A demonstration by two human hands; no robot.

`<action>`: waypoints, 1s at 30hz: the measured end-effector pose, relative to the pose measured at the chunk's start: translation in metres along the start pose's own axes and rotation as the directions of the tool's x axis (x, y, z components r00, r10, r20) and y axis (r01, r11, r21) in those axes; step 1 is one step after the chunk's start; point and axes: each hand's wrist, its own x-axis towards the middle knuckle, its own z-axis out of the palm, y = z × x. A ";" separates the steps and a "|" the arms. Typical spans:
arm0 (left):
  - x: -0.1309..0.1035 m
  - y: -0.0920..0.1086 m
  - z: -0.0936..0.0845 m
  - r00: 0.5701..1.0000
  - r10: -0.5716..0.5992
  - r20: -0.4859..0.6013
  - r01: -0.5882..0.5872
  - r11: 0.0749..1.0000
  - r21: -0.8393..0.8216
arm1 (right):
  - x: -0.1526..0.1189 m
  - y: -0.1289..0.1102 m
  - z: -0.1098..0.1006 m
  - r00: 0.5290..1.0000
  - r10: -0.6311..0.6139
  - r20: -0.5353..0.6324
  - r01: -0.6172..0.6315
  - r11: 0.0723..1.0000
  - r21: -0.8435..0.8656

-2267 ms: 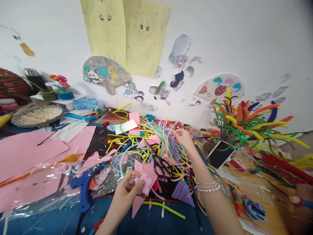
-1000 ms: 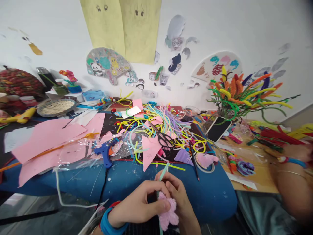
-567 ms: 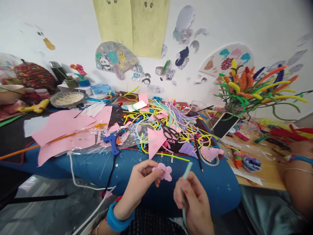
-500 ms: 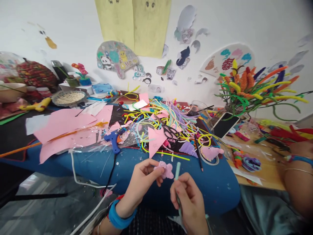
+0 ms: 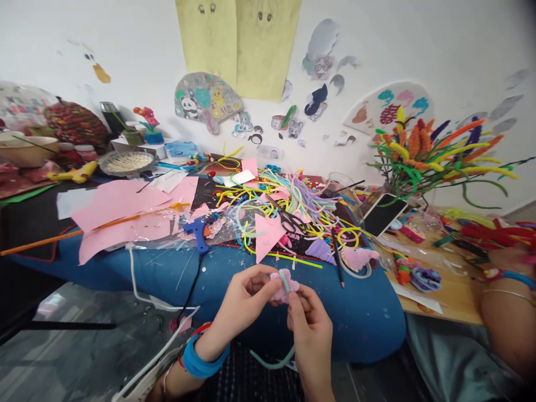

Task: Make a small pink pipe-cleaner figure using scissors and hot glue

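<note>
Blue-draped counter [image 5: 355, 312] before a white wall [image 5: 154, 50].
Glue gun [image 5: 200, 233] at ten o'clock from the pink fuzzy piece [image 5: 279, 296], itself at six o'clock; left hand [image 5: 242, 304], fingers pinching this piece; right hand [image 5: 309, 321], fingers pinching the pale green pipe cleaner [image 5: 285, 280] across it.

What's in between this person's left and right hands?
The head view shows a pink fuzzy flower between the left hand and the right hand, with a mint-green pipe cleaner crossing in front of it.
</note>
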 end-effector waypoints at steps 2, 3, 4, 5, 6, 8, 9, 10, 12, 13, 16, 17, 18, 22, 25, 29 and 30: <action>0.001 0.000 0.000 1.000 0.027 0.010 -0.027 0.999 0.030 | 0.000 0.001 0.001 1.000 -0.023 -0.014 0.023 0.999 -0.026; 0.001 0.000 -0.001 0.999 0.035 0.007 -0.035 0.999 0.034 | -0.001 0.001 0.001 0.999 -0.032 -0.017 0.031 0.999 -0.041; 0.002 0.000 -0.001 0.999 0.037 0.001 -0.037 0.999 0.030 | -0.001 0.002 0.001 0.999 -0.036 -0.017 0.035 0.998 -0.056; 0.003 0.000 -0.001 0.999 0.034 -0.007 -0.033 0.999 0.021 | -0.001 0.002 0.001 0.999 -0.034 -0.009 0.033 0.997 -0.070; 0.005 -0.001 -0.001 1.000 0.023 -0.012 -0.023 1.000 0.011 | -0.001 0.002 0.002 1.000 -0.026 0.003 0.026 0.996 -0.081; 0.008 -0.001 -0.002 1.000 -0.009 -0.002 0.009 1.000 0.010 | -0.001 0.002 0.002 0.999 -0.007 0.038 0.011 0.996 -0.093; 0.010 -0.001 -0.003 1.000 -0.026 0.009 0.026 0.999 0.025 | -0.001 0.002 0.003 0.998 -0.002 0.057 0.008 0.995 -0.098; 0.012 -0.001 -0.004 0.999 -0.039 0.026 0.038 0.998 0.044 | -0.001 0.002 0.003 0.997 -0.003 0.072 0.011 0.995 -0.103; 0.015 0.000 -0.005 0.995 -0.055 0.082 0.049 0.996 0.072 | -0.001 0.005 0.003 0.997 -0.015 0.078 0.022 0.996 -0.090; 0.017 0.001 -0.005 0.992 -0.060 0.113 0.052 0.996 0.066 | 0.000 0.007 0.003 0.998 -0.018 0.068 0.023 0.997 -0.067; 0.020 0.001 -0.006 0.979 -0.091 0.183 0.096 0.995 -0.018 | 0.004 0.015 0.002 1.000 0.012 0.015 -0.012 0.999 0.049; 0.021 0.001 -0.006 0.974 -0.106 0.199 0.117 0.992 -0.047 | 0.006 0.017 0.001 0.999 0.036 0.005 -0.036 0.995 0.091; 0.022 0.000 -0.007 0.970 -0.119 0.214 0.137 0.988 -0.071 | 0.008 0.019 0.001 0.998 0.063 0.000 -0.062 0.989 0.132; 0.025 -0.008 -0.010 0.956 -0.154 0.248 0.187 0.975 -0.117 | 0.014 0.023 0.002 0.989 0.146 -0.012 -0.138 0.954 0.266; 0.029 -0.012 -0.012 0.966 -0.175 0.191 0.205 0.968 -0.147 | 0.014 0.023 0.003 0.986 0.167 0.022 -0.166 0.944 0.286; 0.036 -0.014 -0.012 0.974 -0.152 0.165 0.173 0.977 -0.123 | 0.009 0.022 0.005 0.979 0.160 0.123 -0.186 0.952 0.241; 0.038 -0.013 -0.011 0.977 -0.137 0.165 0.157 0.981 -0.114 | 0.008 0.022 0.006 0.978 0.157 0.137 -0.186 0.955 0.232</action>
